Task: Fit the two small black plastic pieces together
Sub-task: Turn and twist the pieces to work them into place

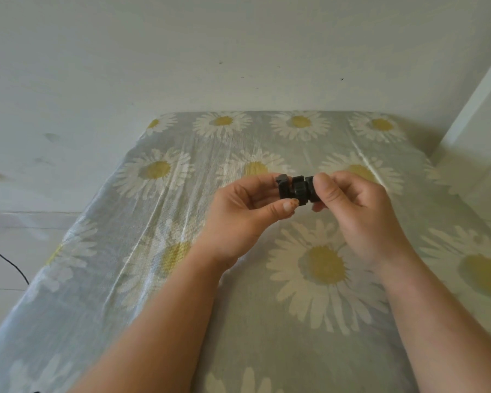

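Two bare forearms are reaching in from the near edge, lying over a table draped in a grey-green cloth printed with large white and yellow daisies, its plastic surface creasing in long shiny folds toward the left. Past the wrists, the left hand is curling inward with its thumb pointing right, and the right hand is facing it, fingers folded down and thumb on top. Both are raised above the cloth and meeting over the middle of the table. The left hand is pinching the left black piece between thumb below and fingers behind; the right hand is gripping the right black piece between thumb and fingertips, which are hiding much of it. The two small black plastic pieces are sitting pressed against each other end to end, forming one short ribbed block between the hands; whether they are fully seated I cannot tell, as the seam is dark and partly covered. Farther on, the daisy cloth is running to the far end of the table, which is butting up against a pale wall with a few small dark specks. At far left a thin black cable is trailing across the pale floor.
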A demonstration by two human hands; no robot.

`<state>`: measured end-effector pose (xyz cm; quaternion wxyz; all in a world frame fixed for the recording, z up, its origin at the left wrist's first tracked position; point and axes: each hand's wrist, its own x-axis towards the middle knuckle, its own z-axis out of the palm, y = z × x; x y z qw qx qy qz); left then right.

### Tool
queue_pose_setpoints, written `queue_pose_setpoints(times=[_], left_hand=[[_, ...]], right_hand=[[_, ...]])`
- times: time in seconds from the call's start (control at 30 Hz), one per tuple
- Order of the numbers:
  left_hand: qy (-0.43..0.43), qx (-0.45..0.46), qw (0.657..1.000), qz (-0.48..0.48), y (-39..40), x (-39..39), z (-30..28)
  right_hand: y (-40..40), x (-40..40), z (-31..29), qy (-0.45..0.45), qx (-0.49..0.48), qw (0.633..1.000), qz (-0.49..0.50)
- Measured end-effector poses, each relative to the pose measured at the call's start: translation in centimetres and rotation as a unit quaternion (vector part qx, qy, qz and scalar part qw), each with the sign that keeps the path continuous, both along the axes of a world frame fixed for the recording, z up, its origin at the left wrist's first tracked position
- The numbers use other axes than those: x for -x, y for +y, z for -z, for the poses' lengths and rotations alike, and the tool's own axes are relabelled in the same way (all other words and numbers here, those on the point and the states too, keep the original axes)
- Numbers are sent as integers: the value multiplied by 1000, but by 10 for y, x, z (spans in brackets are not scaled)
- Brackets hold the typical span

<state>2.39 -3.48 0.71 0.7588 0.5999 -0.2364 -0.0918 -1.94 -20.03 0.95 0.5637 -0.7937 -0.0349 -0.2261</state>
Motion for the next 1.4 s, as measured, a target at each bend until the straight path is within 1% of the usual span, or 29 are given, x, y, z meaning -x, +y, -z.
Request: queue_pose_setpoints(times=[0.1, 0.2, 0.3, 0.4, 0.5, 0.67, 0.9, 1.07, 1.4], left_hand=[[10, 5, 1000, 4, -1, 0, 1], [39, 17, 999, 13, 0, -3, 2], [83, 47, 995, 31, 2, -6, 3], [110, 76, 990, 47, 4, -8, 3], [122, 74, 988, 61, 4, -8, 3], [126, 69, 988, 62, 2, -8, 3], [109, 39, 993, 8, 1, -7, 4], [92, 23, 995, -10, 0, -5, 3], [1, -27, 998, -52, -1, 2, -1]], right_hand=[[-1, -1, 1, 17, 5, 1000, 16], [0, 0, 0, 19, 19, 999, 21], [1, -1, -2, -24, 14, 999, 17], [0, -2, -3, -59, 9, 998, -23], [1, -4, -2, -72, 29, 996, -34], [-1, -6, -2, -79, 27, 996, -20], [0, -6, -1, -70, 34, 997, -28], [-1, -3, -1, -45, 17, 999, -20], [-4, -3, 0, 7, -40, 999, -27]])
